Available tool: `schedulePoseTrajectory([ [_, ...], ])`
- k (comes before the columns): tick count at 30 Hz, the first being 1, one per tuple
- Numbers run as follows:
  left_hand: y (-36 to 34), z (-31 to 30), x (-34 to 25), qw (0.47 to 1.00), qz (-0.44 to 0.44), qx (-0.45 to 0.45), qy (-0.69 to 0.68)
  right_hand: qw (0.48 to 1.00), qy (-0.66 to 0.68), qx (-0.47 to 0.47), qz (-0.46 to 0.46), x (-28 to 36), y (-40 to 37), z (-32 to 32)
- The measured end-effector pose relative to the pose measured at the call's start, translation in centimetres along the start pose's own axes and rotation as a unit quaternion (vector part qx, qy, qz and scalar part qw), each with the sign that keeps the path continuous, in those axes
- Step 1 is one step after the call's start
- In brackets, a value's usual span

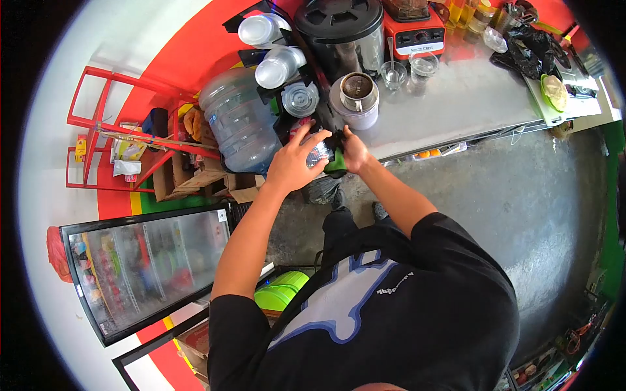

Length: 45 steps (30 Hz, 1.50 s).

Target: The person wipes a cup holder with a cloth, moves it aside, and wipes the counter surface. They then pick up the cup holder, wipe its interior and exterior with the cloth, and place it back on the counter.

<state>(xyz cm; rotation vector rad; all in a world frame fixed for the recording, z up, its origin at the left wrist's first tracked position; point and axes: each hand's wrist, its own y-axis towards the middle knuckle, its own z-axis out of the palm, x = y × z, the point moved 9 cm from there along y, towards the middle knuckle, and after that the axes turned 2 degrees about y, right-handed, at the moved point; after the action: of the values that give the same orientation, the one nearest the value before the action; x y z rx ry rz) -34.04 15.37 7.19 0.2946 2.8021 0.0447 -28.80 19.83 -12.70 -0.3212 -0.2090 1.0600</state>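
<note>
My left hand [295, 163] curls its fingers around a clear, shiny plastic piece [319, 154] at the near end of the black cup rack. Its exact kind cannot be made out. My right hand [355, 151] is closed at the rack's right side, thumb up, against a dark edge [337, 140]; its other fingers are partly hidden. Below the hands is a green item [336, 163]. Beyond them in the rack lie a clear lidded stack [300, 100] and stacks of clear plastic cups [276, 69]. A red packet [298, 128] shows just above my left fingers.
Right of the rack, a steel counter [456, 94] carries a metal cup on a white container [357, 104], glasses [393, 75], a red blender base [414, 40] and a large black-lidded container [339, 32]. A big water bottle [241, 120] stands left; a glass-door fridge [147, 270] is lower left.
</note>
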Motion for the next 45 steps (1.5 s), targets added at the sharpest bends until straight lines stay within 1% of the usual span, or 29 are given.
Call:
schedulePoseTrajectory([
  [2,0.1,0.3,0.1,0.999,-0.020,0.033,-0.017,1.000,0.007,-0.004,-0.014,-1.3,0.6,0.8],
  [4,0.2,0.3,0.2,0.999,-0.015,0.032,-0.017,0.999,-0.003,-0.020,-0.027,-1.8,0.7,0.5],
  [5,0.0,0.3,0.4,0.999,-0.011,0.032,-0.018,1.000,0.007,0.016,0.005,-2.1,0.2,0.8],
  [6,0.0,0.3,0.4,0.999,-0.008,0.036,-0.018,1.000,0.010,0.015,0.002,-1.7,-0.7,1.0],
  [8,0.0,0.4,0.3,0.999,-0.008,0.038,-0.018,0.997,-0.030,0.000,0.066,-1.6,-3.3,1.5],
  [9,0.0,0.5,0.3,0.999,-0.005,0.041,-0.020,0.996,-0.023,0.022,0.088,-1.4,-4.2,1.8],
  [10,0.1,0.5,0.2,0.999,-0.001,0.041,-0.024,0.996,-0.022,0.021,0.084,-0.9,-4.9,1.8],
  [12,0.2,0.4,0.2,0.999,0.004,0.041,-0.028,0.990,-0.099,-0.090,0.032,0.8,-6.2,0.4],
  [13,0.1,0.5,0.3,0.999,0.006,0.041,-0.031,0.996,-0.038,-0.055,0.061,0.5,-5.1,-0.2],
  [14,0.1,0.5,0.3,0.999,0.008,0.041,-0.033,0.996,-0.037,-0.055,0.060,0.4,-3.9,-1.4],
  [16,0.1,0.5,0.2,0.998,0.009,0.042,-0.036,0.999,0.012,-0.031,-0.017,0.8,-2.0,-0.7],
  [18,0.1,0.6,0.1,0.998,0.010,0.044,-0.037,0.999,0.016,-0.013,-0.032,-0.4,-0.8,0.2],
  [20,0.1,0.5,0.1,0.999,0.014,0.040,-0.027,0.999,0.025,-0.024,-0.021,-2.4,0.2,0.7],
  [21,0.1,0.5,0.0,0.998,0.022,0.046,-0.023,0.998,0.028,-0.048,-0.017,-2.8,0.2,0.4],
  [22,0.1,0.5,0.1,0.998,0.022,0.044,-0.024,0.998,0.035,-0.046,-0.024,-2.7,0.2,0.0],
  [24,0.3,0.7,0.2,0.998,0.026,0.043,-0.026,0.996,0.083,0.023,0.039,-3.1,-0.7,0.1],
  [26,0.3,0.6,0.0,0.999,0.040,0.022,-0.026,0.997,0.066,0.025,0.032,-1.7,-4.1,1.8],
  [28,0.3,0.6,-0.3,0.999,0.029,0.028,-0.033,0.997,-0.045,-0.063,0.015,-0.1,-6.0,0.3],
  [29,0.3,0.6,-0.3,0.999,0.023,0.028,-0.033,0.999,-0.037,-0.035,0.020,0.3,-5.9,0.0],
  [30,0.3,0.7,-0.2,0.999,0.018,0.028,-0.032,0.998,-0.038,-0.035,0.021,0.5,-5.0,-0.7],
  [32,0.3,0.6,-0.2,0.999,0.022,0.024,-0.030,0.999,0.003,-0.034,-0.001,1.1,-3.5,-1.9],
  [33,0.3,0.6,-0.3,0.999,0.027,0.022,-0.027,0.999,-0.004,-0.033,-0.031,1.3,-3.8,-0.2],
  [34,0.3,0.6,-0.3,0.999,0.028,0.022,-0.026,0.999,-0.004,-0.032,-0.032,0.8,-3.0,0.1],
  [36,0.3,0.6,-0.3,0.999,0.017,0.026,-0.038,0.998,0.049,0.001,-0.030,0.0,-1.6,0.7],
  [37,0.4,0.7,-0.3,0.999,0.019,0.027,-0.038,0.995,0.067,0.077,-0.008,-0.8,-1.3,1.8],
  [38,0.4,0.4,-0.5,0.999,0.030,0.013,-0.028,0.995,0.068,0.076,-0.010,-0.8,-1.2,1.3],
  [39,0.3,0.2,-0.6,0.999,0.040,-0.001,-0.019,0.995,0.059,0.082,0.006,-1.1,-1.7,1.7],
  [41,0.2,0.3,-0.5,0.999,0.038,0.003,-0.021,0.994,0.044,0.090,0.039,-1.5,-3.3,2.1],
  [45,0.1,0.5,-0.2,0.999,0.024,0.005,-0.029,0.994,0.029,0.096,0.043,0.8,-7.0,1.5],
])
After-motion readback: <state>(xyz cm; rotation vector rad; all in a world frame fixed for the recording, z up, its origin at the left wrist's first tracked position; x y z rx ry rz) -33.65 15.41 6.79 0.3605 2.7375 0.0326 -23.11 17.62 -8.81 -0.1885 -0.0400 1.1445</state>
